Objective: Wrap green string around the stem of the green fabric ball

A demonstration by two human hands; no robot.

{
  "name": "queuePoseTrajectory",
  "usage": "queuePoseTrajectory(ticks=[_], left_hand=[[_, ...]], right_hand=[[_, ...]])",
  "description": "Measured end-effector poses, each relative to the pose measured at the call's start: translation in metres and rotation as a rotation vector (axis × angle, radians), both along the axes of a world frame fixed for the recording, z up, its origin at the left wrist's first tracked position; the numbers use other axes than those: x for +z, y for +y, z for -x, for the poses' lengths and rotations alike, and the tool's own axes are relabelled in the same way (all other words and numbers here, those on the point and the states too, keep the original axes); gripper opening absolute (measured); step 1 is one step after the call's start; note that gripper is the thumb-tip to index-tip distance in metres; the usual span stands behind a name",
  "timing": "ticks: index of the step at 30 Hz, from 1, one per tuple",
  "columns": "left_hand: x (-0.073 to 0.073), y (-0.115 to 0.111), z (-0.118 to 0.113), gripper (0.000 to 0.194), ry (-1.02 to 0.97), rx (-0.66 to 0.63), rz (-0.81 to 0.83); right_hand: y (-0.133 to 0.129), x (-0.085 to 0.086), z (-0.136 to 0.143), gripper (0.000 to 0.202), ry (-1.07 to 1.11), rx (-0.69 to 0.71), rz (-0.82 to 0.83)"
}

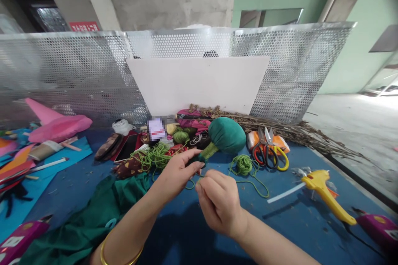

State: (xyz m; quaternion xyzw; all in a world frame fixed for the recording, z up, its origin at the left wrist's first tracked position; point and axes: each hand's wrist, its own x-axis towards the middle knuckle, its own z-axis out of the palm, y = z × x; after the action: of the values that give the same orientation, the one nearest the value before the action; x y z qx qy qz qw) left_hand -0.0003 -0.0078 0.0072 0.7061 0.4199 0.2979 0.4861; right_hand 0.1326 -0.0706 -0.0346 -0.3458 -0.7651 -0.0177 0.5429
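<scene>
A stuffed green fabric ball on a stem wrapped in light green yarn (226, 134) leans up and to the right over the table. My left hand (178, 172) grips the dark green lower end of that stem between thumb and fingers. Close beside it, my right hand (217, 201) is closed in a pinch on a thin green yarn strand, most of which the fingers hide. The green yarn ball (244, 165) lies right of the stem, its loose strand curling across the blue table (264, 223).
Scissors (264, 149) lie at the right, with a yellow glue gun (329, 196) nearer. Dried stalks (311, 138) run along the back edge. Tangled green yarn (155, 155), dark green cloth (93, 211) and a pink felt hat shape (59, 126) are at left. A white board (199, 85) stands behind.
</scene>
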Motion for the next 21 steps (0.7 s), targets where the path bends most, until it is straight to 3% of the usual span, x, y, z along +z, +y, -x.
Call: queuePoseTrajectory(ticks=[7,12,16,21], left_hand=[[-0.0031,0.0044,0.0038,0.041,0.029,0.028,0.042],[-0.0012,0.0053,0.0060,0.044,-0.102,0.000,0.159],[-0.0016,0.0072,0.0068,0.051,-0.223,0.060,0.252],[-0.0017,0.0073,0.0063,0.042,-0.183,0.071,0.219]], right_hand=[[-0.0035,0.0025,-0.0018,0.027,-0.176,0.018,-0.054],[-0.0036,0.0013,-0.0008,0.026,-0.145,0.045,-0.027],[-0.0042,0.0019,0.0000,0.024,-0.089,0.069,0.001],[-0.0066,0.0030,0.0007,0.021,-0.055,0.103,0.006]])
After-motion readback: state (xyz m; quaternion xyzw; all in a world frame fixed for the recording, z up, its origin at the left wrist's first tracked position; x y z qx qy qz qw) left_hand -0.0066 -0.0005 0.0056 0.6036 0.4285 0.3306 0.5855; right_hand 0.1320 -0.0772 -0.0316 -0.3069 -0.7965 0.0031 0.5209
